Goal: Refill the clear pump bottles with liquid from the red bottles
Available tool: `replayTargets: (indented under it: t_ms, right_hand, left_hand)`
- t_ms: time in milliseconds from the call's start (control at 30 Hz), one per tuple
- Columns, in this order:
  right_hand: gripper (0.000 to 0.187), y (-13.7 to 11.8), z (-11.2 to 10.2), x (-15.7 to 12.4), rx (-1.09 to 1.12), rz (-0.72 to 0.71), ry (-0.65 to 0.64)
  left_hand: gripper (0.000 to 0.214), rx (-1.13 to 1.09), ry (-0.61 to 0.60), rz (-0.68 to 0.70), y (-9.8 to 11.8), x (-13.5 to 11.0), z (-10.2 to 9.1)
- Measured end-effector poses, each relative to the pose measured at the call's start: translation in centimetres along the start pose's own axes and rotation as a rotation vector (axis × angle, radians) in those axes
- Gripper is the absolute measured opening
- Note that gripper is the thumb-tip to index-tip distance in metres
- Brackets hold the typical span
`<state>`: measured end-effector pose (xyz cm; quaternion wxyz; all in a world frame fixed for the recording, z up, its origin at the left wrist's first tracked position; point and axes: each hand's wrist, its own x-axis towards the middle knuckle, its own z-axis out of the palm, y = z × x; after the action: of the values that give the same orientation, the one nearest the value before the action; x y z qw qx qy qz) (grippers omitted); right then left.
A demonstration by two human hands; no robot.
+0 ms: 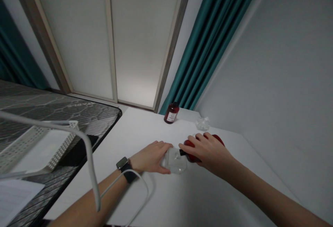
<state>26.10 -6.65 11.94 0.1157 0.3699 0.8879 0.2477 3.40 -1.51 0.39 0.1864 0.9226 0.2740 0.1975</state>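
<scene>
My right hand (206,150) is closed round a reddish-brown bottle (191,156), which lies on its side in the grip. Its black top (182,152) points left, over a clear container (177,163). With fingers and thumb, my left hand (153,157) grips the left side of that container on the white table (135,133). A dark watch is on the left wrist. Farther back stands a second reddish-brown bottle (171,113) with a white label and black cap. Whether liquid is flowing, I cannot tell.
Crumpled clear plastic (202,123) lies at the table's back right, near the wall. A white perforated basket (56,147) sits on a dark patterned surface at left, with paper (18,199) in front. A white cable (142,199) crosses by the left wrist; a pale curved bar (90,157) juts into view.
</scene>
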Motion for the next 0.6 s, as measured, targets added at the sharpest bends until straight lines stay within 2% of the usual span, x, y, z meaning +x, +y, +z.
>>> replayTargets:
  t_ms: [600]
  right_hand:
    - [0.063,-0.51,0.61,0.13,0.052,0.010,0.006]
  left_hand:
    - [0.074,0.006,0.001,0.013,-0.03,-0.03,0.00]
